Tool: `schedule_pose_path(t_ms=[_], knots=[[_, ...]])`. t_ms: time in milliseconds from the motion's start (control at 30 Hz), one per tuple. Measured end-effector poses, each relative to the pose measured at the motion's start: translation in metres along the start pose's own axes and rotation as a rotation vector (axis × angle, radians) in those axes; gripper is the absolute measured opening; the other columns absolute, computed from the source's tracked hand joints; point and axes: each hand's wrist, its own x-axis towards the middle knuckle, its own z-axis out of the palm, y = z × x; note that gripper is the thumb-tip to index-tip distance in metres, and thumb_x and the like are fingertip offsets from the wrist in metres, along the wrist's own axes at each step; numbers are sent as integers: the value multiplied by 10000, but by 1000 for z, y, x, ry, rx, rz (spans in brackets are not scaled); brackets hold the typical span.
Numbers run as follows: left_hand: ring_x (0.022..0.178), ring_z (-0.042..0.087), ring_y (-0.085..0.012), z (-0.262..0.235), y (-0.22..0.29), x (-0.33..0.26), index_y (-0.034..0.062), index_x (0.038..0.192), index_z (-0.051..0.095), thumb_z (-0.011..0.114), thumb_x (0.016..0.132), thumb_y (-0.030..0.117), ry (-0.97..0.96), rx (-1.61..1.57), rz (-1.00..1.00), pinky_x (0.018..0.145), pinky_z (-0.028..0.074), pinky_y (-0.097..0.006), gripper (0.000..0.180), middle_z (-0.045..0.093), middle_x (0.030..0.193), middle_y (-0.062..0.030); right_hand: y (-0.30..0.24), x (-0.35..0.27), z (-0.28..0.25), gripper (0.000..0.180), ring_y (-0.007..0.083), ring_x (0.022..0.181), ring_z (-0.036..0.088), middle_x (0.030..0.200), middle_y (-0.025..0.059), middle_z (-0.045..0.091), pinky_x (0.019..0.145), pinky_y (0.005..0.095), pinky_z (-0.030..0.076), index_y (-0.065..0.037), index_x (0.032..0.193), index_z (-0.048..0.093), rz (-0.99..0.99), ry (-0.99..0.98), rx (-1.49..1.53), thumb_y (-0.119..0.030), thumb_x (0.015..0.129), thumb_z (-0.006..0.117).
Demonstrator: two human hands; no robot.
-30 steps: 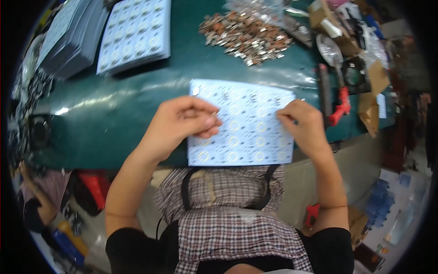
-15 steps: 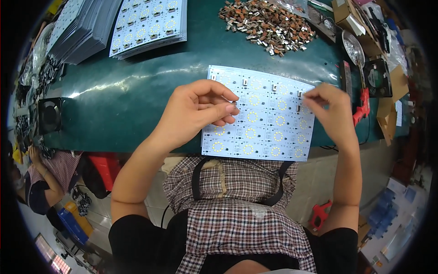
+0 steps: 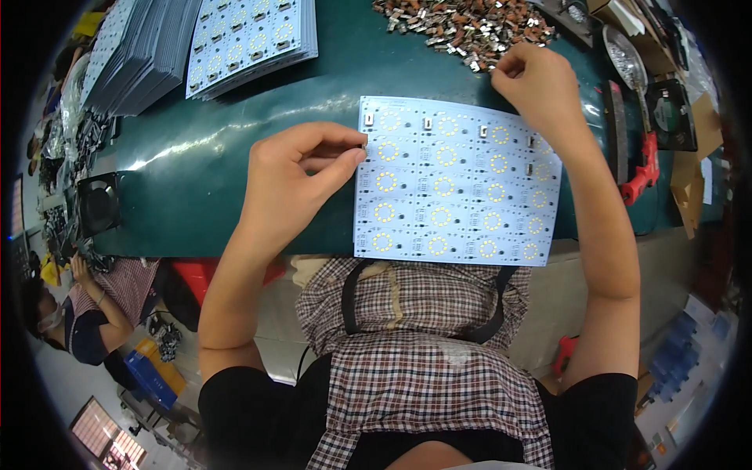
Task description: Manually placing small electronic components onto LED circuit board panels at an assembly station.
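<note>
A white circuit board [image 3: 417, 168] with rings of yellow LEDs lies on the table in front of me. Small metal slide switches [image 3: 482, 131] stand along its far row, and one more sits in the row below at the right. My left hand [image 3: 301, 176] is at the board's left edge, thumb and forefinger pinched on what looks like a small slide switch. My right hand [image 3: 540, 86] is beyond the far right edge of the board, at the near side of a pile of loose switches [image 3: 470, 31]. Its fingertips are closed together; what they hold is hidden.
Stacks of similar boards [image 3: 254, 47] stand at the far left. On the right lie a metal scoop [image 3: 624, 59], a red-handled tool [image 3: 644, 172], a black fan [image 3: 674, 113] and cardboard. Another black fan [image 3: 99, 204] is at the left. A person [image 3: 90, 309] sits at far left.
My right hand has moved from the board's right side up to the switch pile. My left hand has shifted left to the board's edge, fingers drawn closer together.
</note>
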Motion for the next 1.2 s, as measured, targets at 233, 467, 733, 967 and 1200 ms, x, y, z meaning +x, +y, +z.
schedule_pose_path(t_ms=[233, 467, 733, 967, 1200], knots=[[752, 730, -172, 5, -11, 4, 49, 943, 764, 793, 797, 26, 89, 406, 379, 634, 560, -289, 150, 725, 900, -61, -3, -15, -20, 218, 102, 753, 667, 882, 35, 740, 704, 262, 540, -6, 1090, 733, 80, 29, 205, -71, 882, 732], [719, 718, -210, 1, -11, 8, 64, 938, 720, 805, 781, 44, 81, 629, 546, 627, 553, -303, 180, 720, 825, -56, -19, -53, -35, 183, 140, 793, 702, 879, 67, 730, 749, 270, 556, -1, 1073, 741, -101, 102, 268, -21, 895, 704], [612, 646, -226, 0, 1, 10, 105, 906, 619, 798, 803, 86, 25, 899, 668, 554, 492, -354, 207, 638, 691, -36, -32, -97, -41, 192, 134, 798, 696, 903, 74, 722, 726, 262, 551, 15, 1054, 737, -16, 122, 414, 53, 868, 706], [609, 631, -227, 1, 7, 12, 104, 890, 598, 772, 820, 94, -28, 966, 691, 540, 479, -362, 187, 609, 673, -38, -37, -115, -45, 222, 139, 778, 687, 882, 74, 707, 712, 250, 549, 15, 1062, 742, -56, 106, 387, 87, 854, 711], [706, 675, -250, -4, 3, 18, 86, 864, 666, 752, 760, 67, -54, 975, 774, 598, 527, -354, 136, 678, 800, -49, -40, -130, -45, 224, 145, 790, 705, 910, 90, 725, 700, 252, 561, 19, 1065, 746, -17, 11, 427, 83, 851, 728]])
